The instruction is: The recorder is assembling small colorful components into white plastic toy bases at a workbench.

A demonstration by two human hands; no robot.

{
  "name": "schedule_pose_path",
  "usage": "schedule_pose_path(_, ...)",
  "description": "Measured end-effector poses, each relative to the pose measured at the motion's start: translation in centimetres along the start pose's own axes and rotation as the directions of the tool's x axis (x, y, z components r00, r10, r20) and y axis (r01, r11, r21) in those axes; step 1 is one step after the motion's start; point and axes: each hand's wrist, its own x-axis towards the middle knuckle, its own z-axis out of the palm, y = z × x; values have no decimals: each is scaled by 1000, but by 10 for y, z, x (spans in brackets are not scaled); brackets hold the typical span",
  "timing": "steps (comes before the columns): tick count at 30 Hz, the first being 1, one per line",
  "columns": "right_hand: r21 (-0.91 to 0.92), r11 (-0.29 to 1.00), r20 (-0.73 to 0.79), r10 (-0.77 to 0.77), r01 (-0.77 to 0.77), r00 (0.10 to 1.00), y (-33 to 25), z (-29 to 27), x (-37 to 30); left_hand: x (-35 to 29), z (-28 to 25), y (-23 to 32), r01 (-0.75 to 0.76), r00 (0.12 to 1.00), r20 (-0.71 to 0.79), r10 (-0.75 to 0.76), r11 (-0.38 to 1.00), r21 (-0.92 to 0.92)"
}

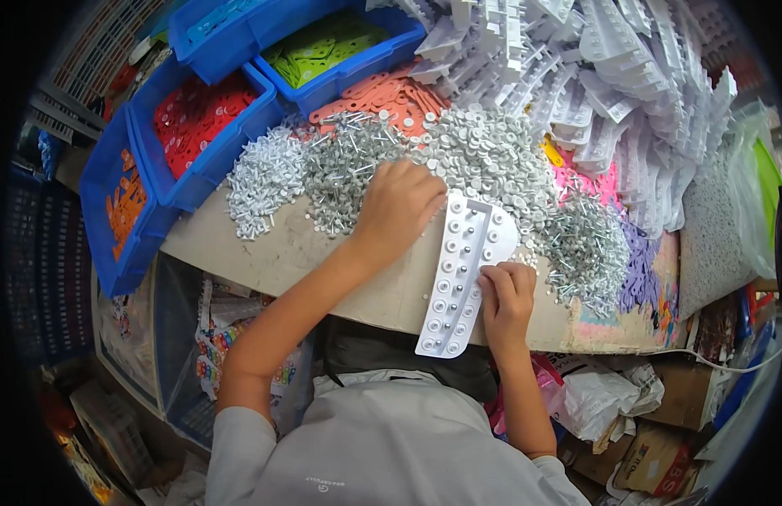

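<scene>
A long white plastic tray [456, 281] with one rounded side lies tilted at the table's front edge, its lower end jutting past it. White ring-shaped caps line both sides of the tray, and metal pin heads run down its middle channel. My left hand [398, 207] is closed at the tray's upper left corner, beside the piles of pins; whatever its fingertips hold is hidden. My right hand [509, 302] is curled at the tray's right edge, its thumb and fingers closed on that edge. Behind the tray is a heap of round white caps [484, 152].
Metal pins [345, 169] and white pins [263, 181] are heaped left; more metal pins [587, 253] lie right. Blue bins [178, 194] hold red, orange and green pieces. White molded trays [568, 67] are stacked at the back. A clear bag [716, 228] stands far right.
</scene>
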Motion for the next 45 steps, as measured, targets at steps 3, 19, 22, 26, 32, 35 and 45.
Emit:
schedule_pose_path(3,40,999,-2,6,-6,1000,-2,-2,1,10,8,-13,-54,991,128,39,992,110)
schedule_pose_path(19,-320,932,-61,161,-172,985,50,-11,32,-12,-30,22,109,986,151,-78,972,-208)
schedule_pose_path(22,-315,927,-33,205,-204,978,50,-10,32,-28,-35,38,231,952,280,-123,888,-398)
schedule_pose_path(26,-131,940,-20,314,-314,949,42,-18,24,-49,-32,50,337,907,396,-147,816,-469)
schedule_pose_path(32,332,839,225,374,-432,900,0,-36,12,-64,-23,55,346,903,396,-165,825,-446)
schedule_pose_path(35,323,884,378,208,-338,902,-12,-38,13,-64,-21,56,327,914,368,-169,845,-424)
schedule_pose_path(45,272,892,314,272,-361,909,-15,-28,7,-67,-21,50,175,958,275,-77,919,-353)
